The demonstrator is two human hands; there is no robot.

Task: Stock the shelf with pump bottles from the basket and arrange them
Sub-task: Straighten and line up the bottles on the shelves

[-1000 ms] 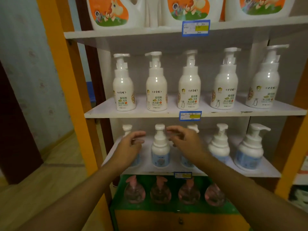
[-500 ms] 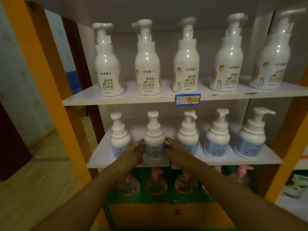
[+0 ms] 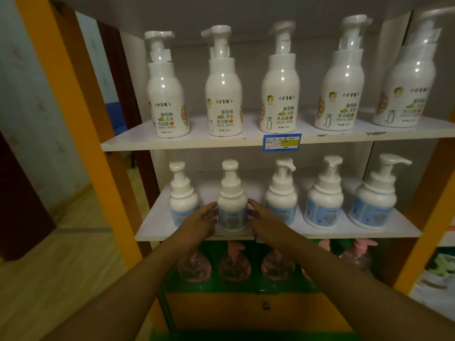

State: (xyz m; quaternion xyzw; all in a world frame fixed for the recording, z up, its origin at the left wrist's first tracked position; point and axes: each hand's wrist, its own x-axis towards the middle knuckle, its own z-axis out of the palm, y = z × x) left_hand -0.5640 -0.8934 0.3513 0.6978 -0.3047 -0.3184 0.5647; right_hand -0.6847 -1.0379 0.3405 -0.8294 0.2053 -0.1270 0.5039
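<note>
Several small white pump bottles with pale blue labels stand in a row on the middle white shelf (image 3: 157, 227). The second bottle from the left (image 3: 232, 205) sits upright near the shelf's front edge. My left hand (image 3: 197, 223) presses its left side and my right hand (image 3: 264, 221) its right side, so both hands clasp it at label height. Its neighbours, the leftmost bottle (image 3: 183, 200) and the third bottle (image 3: 280, 195), stand close by, partly behind my fingers. No basket is in view.
Taller white pump bottles (image 3: 224, 94) line the upper shelf (image 3: 246, 140), which has a blue price tag (image 3: 282, 142). Clear pink pump bottles (image 3: 234, 264) stand on a green ledge below. Orange uprights (image 3: 81, 134) frame the shelves. Wooden floor lies to the left.
My hands dropped from the pump heads to the body of the second bottle and closed on its sides. The view has moved closer and lower towards the shelves.
</note>
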